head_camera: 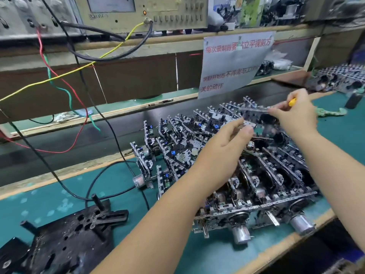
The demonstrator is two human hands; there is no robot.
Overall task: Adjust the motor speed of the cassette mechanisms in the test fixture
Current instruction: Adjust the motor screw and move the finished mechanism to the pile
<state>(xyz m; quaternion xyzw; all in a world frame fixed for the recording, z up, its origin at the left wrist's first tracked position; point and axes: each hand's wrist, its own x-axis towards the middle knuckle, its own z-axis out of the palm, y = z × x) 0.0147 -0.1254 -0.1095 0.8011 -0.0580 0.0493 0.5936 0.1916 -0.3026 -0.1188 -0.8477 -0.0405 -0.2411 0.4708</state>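
- The person's left hand point(227, 143) reaches over the pile of cassette mechanisms point(227, 165) on the green bench mat point(59, 194); its fingers are extended toward a raised cassette mechanism point(254, 113) and the fingertips touch that part's lower edge; the picture is blurred there, so whether they pinch it or only touch it cannot be told.
- The right hand point(296, 113) holds the same raised mechanism from the right, fingertips pinched on its upper metal edge; a yellow-handled screwdriver point(292, 101) is tucked in the same hand, its yellow end showing between thumb and fingers.
- The raised mechanism sits above the far side of the pile, tilted, between the two hands.
- The other mechanisms lie in rows on the mat, many standing on edge and leaning on one another; silver cylindrical motors point(242, 233) jut out along the near edge of the bench.
- The black test fixture point(69, 240) lies on the mat at the lower left, well apart from the pile; it holds no mechanism; an upright black lever point(97, 201) stands at its far side and a black cable point(102, 175) runs to it.
- Red point(40, 44), green point(59, 87) and yellow wires point(59, 77) hang from the instruments point(142, 12) on the shelf above.
- A printed paper notice point(235, 62) with red characters hangs from the shelf edge behind the pile.
- More mechanisms point(339, 78) are stacked at the far right.
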